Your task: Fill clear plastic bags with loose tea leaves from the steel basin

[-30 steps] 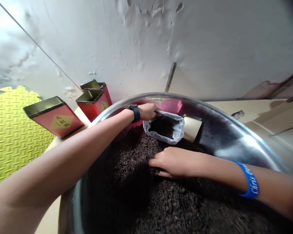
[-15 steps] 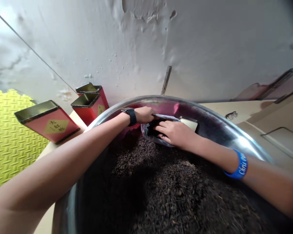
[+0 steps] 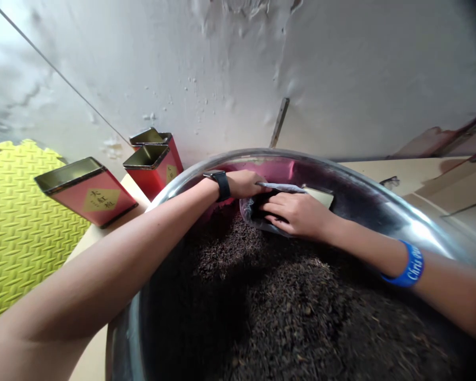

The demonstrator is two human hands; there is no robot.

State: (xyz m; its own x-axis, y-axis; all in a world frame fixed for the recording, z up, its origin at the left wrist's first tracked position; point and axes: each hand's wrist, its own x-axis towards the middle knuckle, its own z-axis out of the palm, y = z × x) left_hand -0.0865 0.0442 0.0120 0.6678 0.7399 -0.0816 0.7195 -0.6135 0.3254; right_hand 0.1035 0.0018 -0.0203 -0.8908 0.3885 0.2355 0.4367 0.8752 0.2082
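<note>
A large metal basin holds a heap of dark dried tea leaves. At its far side is a clear plastic bag with its mouth spread and dark contents inside. My left hand, with a black watch on the wrist, pinches the far left edge of the bag's mouth. My right hand, with a blue wristband, reaches into the mouth with its fingers stretched out and slightly apart. Its fingertips are partly hidden in the bag. Behind that hand shows a pale, dark-edged flat piece.
Several open red tins with yellow labels stand left of the basin, the nearest tin on the table edge. A yellow foam mat lies beyond. Eyeglasses rest at the right. A peeling wall rises behind.
The whole scene has shifted slightly right in view as the camera turned. Both hands stay at the bag, my left on its edge and my right in its mouth.
</note>
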